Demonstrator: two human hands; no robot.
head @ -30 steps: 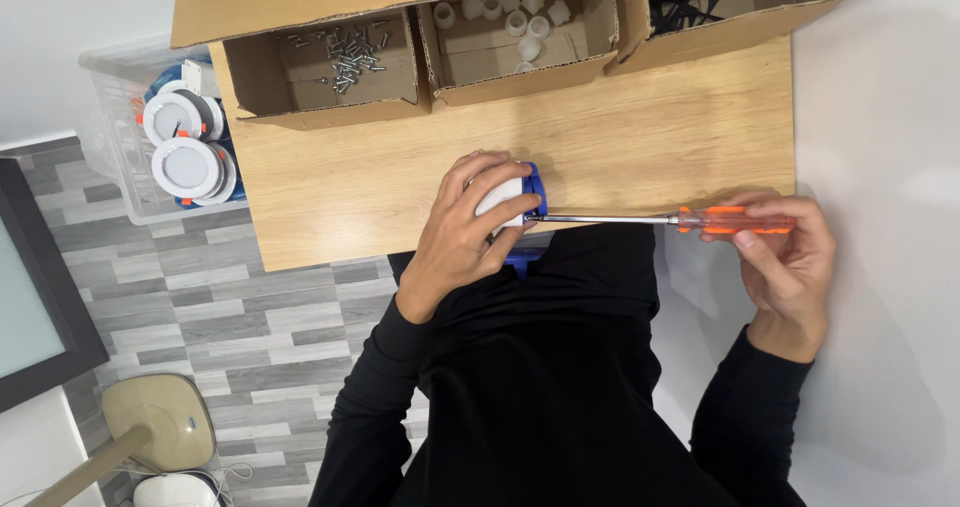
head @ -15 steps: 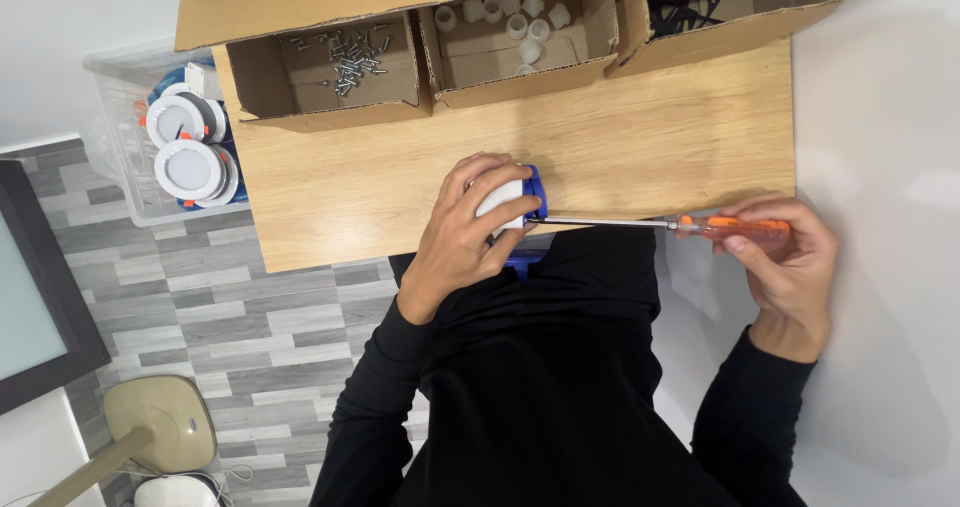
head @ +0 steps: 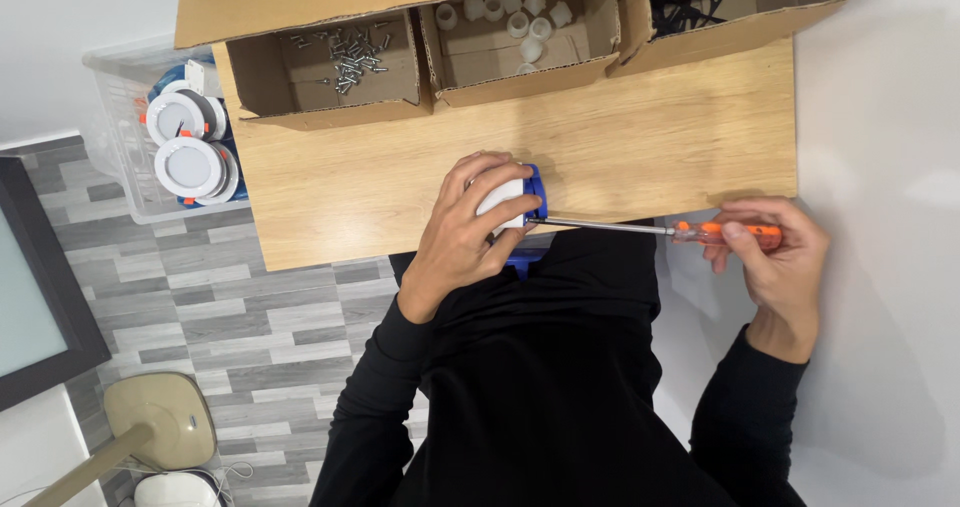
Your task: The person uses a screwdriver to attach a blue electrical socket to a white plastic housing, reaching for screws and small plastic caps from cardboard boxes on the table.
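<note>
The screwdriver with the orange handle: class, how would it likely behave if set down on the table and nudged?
The screwdriver looks stiff: its thin metal shaft stays straight between the right hand and the white and blue part. Its rounded handle would probably roll on the smooth table. It probably weighs little.

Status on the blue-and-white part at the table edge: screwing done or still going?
Done: finished-looking round white units sit in the clear bin. In hand: left hand grips the blue-and-white part, right hand holds the orange screwdriver, tip at the part. Left: loose screws and white fittings remain in the cardboard boxes.
</note>
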